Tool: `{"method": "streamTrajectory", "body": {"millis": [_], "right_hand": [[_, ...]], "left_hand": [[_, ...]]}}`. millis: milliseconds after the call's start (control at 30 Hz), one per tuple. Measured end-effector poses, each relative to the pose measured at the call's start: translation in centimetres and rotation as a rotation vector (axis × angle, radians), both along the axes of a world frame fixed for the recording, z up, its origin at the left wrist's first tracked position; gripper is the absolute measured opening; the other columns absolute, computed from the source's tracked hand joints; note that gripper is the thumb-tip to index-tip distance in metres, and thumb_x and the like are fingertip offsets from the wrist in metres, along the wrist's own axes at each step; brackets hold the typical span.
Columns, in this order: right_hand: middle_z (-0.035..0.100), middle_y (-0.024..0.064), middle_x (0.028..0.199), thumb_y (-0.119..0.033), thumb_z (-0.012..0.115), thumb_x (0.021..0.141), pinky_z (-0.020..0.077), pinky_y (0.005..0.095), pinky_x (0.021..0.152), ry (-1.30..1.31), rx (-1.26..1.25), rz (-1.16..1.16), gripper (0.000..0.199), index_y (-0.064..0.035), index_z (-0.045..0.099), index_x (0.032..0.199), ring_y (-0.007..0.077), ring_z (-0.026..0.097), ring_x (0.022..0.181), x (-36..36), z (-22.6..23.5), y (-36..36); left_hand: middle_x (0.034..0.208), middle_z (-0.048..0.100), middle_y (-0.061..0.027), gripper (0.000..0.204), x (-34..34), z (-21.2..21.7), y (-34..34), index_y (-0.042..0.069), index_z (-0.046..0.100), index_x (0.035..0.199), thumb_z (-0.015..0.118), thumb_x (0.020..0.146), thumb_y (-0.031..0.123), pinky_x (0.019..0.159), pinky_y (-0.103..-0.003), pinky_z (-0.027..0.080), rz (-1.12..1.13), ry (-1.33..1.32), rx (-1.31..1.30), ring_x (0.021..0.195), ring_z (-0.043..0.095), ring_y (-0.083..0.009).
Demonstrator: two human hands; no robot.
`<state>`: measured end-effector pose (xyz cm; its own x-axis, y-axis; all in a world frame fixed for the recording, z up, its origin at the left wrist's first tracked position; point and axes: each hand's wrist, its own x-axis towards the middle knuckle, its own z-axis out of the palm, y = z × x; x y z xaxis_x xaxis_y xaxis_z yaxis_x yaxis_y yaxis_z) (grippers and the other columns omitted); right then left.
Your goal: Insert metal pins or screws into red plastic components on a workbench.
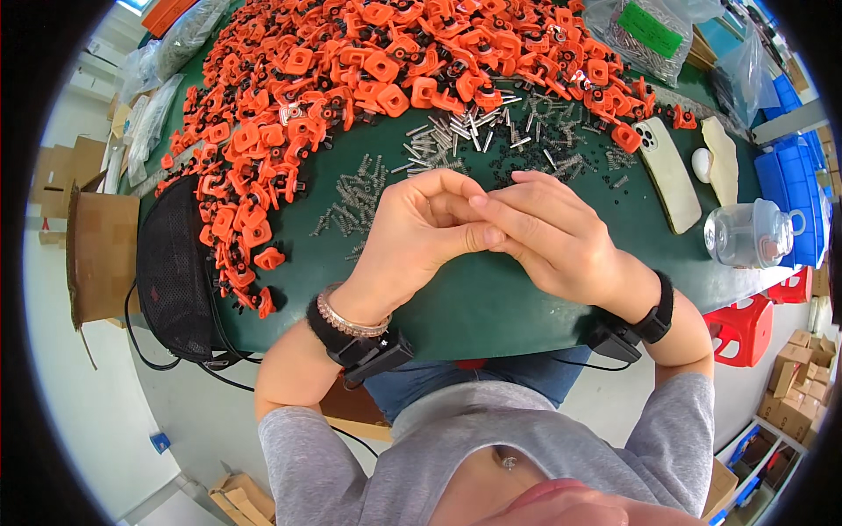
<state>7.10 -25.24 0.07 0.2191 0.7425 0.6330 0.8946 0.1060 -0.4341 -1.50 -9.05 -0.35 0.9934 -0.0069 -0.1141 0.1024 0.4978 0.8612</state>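
Over the green table my left hand and my right hand meet, fingertips pinched together. Whatever they hold is too small or too well covered to make out. Just beyond my fingers lie loose metal pins, with small springs to the left and more springs to the right. Tiny black rings are scattered between them. A large heap of orange plastic parts with black fittings spreads across the far side and down the left.
A black mesh case with cables lies at the left edge. On the right are a phone, a clear lidded jar and blue bins. Bagged metal pins lie at the far right. A red stool stands beside the table.
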Motion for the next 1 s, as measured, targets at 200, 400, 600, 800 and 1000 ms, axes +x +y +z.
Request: {"method": "streamTrajectory", "body": {"millis": [200,400,600,800,1000], "right_hand": [[0.061,0.0119,0.092,-0.001,0.062,0.071,0.0453,0.0424,0.087,-0.07,-0.052,-0.056,0.035,0.0015,0.057,0.106,0.0274,0.06,0.082,0.6,-0.8,-0.2],[0.062,0.0117,0.09,0.002,0.06,0.071,0.0444,0.0441,0.09,-0.06,-0.1,-0.096,0.032,-0.0006,0.059,0.102,0.026,0.06,0.082,1.1,-0.9,-0.4],[0.063,0.013,0.074,0.0,0.059,0.077,0.0498,0.0355,0.076,0.226,-0.037,-0.117,0.017,0.0012,0.063,0.093,0.0259,0.062,0.068,1.9,-1.1,-0.1],[0.064,0.0164,0.076,-0.003,0.061,0.078,0.0492,0.0307,0.057,0.448,-0.01,-0.131,0.014,-0.0005,0.065,0.092,0.0247,0.06,0.059,1.8,-1.0,0.0],[0.064,0.0154,0.076,-0.006,0.062,0.079,0.0479,0.0294,0.058,0.541,-0.067,-0.144,0.015,-0.0014,0.066,0.093,0.0216,0.061,0.06,1.8,-1.2,-0.1]], "left_hand": [[0.091,0.064,-0.0075,0.028,0.3,0.1,0.0,0.001,0.055,0.102,0.066,0.076,-0.002,0.08,-0.025,0.048,0.002,0.073,0.107,0.086,0.062,-0.0139],[0.089,0.065,-0.0063,0.028,0.9,0.8,0.6,0.0,0.053,0.107,0.061,0.081,0.004,0.072,-0.023,0.047,-0.013,0.064,0.433,0.082,0.061,-0.0103],[0.075,0.064,-0.0083,0.021,2.5,-0.2,2.3,0.002,0.055,0.098,0.061,0.081,0.011,0.057,-0.026,0.046,0.351,-0.126,1.452,0.061,0.06,-0.0136],[0.058,0.059,-0.0089,0.029,5.6,-1.3,3.4,0.0,0.06,0.076,0.06,0.083,0.028,0.051,-0.027,0.043,0.449,-0.03,1.414,0.052,0.057,-0.0173],[0.066,0.063,-0.0148,0.04,8.0,-1.7,3.6,-0.005,0.064,0.075,0.06,0.08,0.035,0.061,-0.032,0.048,0.445,0.186,1.268,0.062,0.062,-0.0236]]}}
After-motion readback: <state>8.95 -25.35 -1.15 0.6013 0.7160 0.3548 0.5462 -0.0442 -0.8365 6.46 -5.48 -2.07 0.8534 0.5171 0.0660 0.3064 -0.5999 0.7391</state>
